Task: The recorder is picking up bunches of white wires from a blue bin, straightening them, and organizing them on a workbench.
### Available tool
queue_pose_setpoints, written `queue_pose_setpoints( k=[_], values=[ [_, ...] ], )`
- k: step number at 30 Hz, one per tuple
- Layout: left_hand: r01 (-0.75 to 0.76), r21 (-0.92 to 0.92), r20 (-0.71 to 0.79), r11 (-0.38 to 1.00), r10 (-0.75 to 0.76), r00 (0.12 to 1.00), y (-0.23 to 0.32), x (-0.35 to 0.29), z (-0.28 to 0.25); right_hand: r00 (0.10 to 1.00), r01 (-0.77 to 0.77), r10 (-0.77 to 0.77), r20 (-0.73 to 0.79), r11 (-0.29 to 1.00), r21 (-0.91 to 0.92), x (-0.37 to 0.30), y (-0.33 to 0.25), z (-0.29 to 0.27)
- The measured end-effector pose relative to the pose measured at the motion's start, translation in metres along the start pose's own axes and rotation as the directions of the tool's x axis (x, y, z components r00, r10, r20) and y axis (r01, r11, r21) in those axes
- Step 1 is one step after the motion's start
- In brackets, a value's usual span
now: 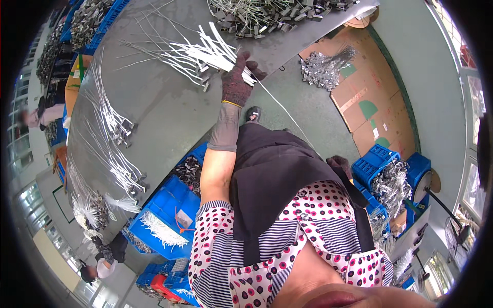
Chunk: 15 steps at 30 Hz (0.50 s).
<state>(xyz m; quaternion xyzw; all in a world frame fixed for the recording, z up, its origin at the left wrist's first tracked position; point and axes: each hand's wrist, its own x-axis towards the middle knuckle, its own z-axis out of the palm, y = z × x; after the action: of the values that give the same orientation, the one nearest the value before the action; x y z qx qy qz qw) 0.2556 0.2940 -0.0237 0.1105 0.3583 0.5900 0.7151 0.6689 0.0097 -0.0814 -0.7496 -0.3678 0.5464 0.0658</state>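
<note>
My left hand (238,81), in a dark knitted glove, is closed around a bundle of white-sleeved wires (205,53) over the grey table's edge. Thin bare ends fan out to the far left, and small dark clips hang among them. From the bundle a thin white cord (281,107) runs taut down to the right, past my dark apron. It leads to my right hand (339,164), also gloved, low beside my hip. The fingers there look curled around the cord, though the apron partly hides them.
More wire bundles (119,174) lie along the grey table's (159,110) left side. A large heap of dark-clipped wires (277,18) covers its far end. Wires lie on flattened cardboard (367,97) at right. Blue crates (169,203) flank me. Another person (95,269) is at lower left.
</note>
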Motion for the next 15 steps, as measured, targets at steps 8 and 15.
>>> queue_pose_setpoints(
  k=[8,15],
  values=[
    [0.245,0.353,0.220,0.903,-0.335,0.916,0.004,-0.030,-0.006,0.940,0.336,-0.336,-0.054,0.893,0.301,0.063,-0.175,0.057],
    [-0.064,0.364,-0.200,0.929,0.145,0.969,0.014,-0.027,-0.002,0.816,0.530,-0.566,0.123,0.815,0.235,0.039,-0.294,0.130]
  ],
)
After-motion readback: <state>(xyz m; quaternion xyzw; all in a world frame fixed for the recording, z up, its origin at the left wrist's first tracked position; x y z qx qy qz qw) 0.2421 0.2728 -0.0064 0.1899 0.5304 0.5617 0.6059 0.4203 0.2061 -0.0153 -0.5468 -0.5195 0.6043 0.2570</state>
